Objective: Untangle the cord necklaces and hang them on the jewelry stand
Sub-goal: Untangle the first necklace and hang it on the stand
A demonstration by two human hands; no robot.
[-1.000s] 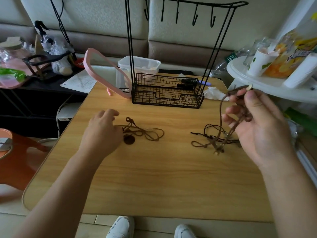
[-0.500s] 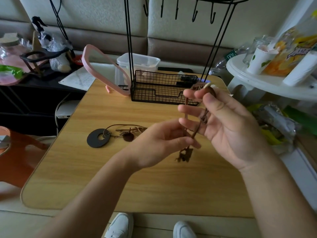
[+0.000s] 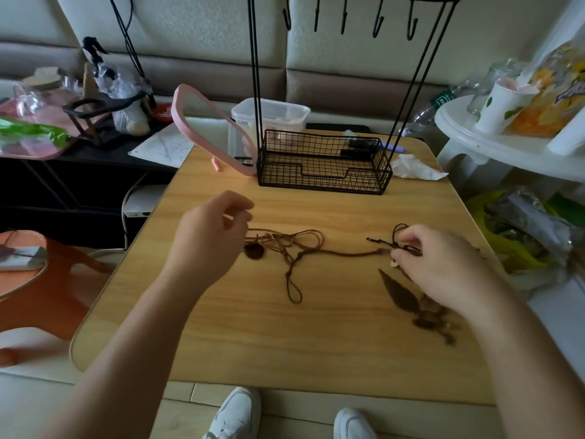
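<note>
Brown cord necklaces lie tangled on the wooden table, with a round dark pendant at their left. My left hand hovers over that left end, fingertips pinched at a thin cord. My right hand pinches the cords' right end, where a dark cord loop sticks out. A leaf-shaped pendant and a beaded cluster lie under my right wrist. The black wire jewelry stand rises at the table's far side, its hooks bare.
A pink-framed mirror leans left of the stand, a clear plastic box behind it. A crumpled tissue lies to the stand's right. A white side table with a cup and snack bags stands at right. An orange stool is at left.
Both hands have dropped from holding a necklace up at the middle to the table and spread apart. The cords now lie stretched between them. The black ring pendant is out of sight.
</note>
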